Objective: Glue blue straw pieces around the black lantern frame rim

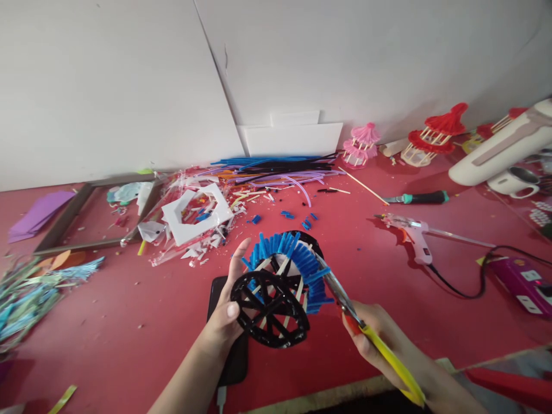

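My left hand is closed round a small craft model, its thumb on the front black spoked wheel-like frame. Pale sticks run from that frame to a second black rim behind. Short blue fuzzy pipe-cleaner pieces stand in a row along an arc of the model. In my right hand is a pair of scissors with yellow and red handles. Their blades reach the right side of the blue row, beside a piece that sticks out. Whether the blades touch that piece I cannot tell.
Cut blue bits lie behind the model. Pipe cleaners are heaped by the wall. At the right are a glue gun, a knife, a purple power strip and a mug. A black phone lies beneath my left hand.
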`<state>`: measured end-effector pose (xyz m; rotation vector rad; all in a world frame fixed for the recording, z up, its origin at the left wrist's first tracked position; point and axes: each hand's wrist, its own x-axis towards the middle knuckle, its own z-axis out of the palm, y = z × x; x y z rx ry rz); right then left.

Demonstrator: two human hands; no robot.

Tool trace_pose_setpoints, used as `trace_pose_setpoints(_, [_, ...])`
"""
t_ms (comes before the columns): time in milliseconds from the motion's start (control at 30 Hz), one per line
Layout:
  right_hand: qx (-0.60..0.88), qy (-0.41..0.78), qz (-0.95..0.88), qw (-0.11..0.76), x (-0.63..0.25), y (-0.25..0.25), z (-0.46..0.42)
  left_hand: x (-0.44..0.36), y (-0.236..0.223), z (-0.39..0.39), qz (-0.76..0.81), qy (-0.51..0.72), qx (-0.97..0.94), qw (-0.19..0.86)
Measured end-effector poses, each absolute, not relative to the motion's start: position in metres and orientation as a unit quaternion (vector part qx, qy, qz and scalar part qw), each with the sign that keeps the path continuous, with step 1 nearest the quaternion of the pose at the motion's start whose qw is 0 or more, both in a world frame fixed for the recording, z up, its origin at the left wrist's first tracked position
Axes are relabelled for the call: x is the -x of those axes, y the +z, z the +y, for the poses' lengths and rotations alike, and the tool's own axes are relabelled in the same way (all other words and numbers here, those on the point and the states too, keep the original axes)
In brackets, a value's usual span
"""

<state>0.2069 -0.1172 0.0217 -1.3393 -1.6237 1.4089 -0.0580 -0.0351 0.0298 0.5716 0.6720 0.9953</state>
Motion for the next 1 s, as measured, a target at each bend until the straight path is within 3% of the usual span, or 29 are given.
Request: trace_pose_setpoints(1000, [0.549, 0.550, -0.560, 0.287, -0.202, 0.009, -0.120, 0.062, 0.024, -0.036, 0.303, 0.447, -0.274, 0.796])
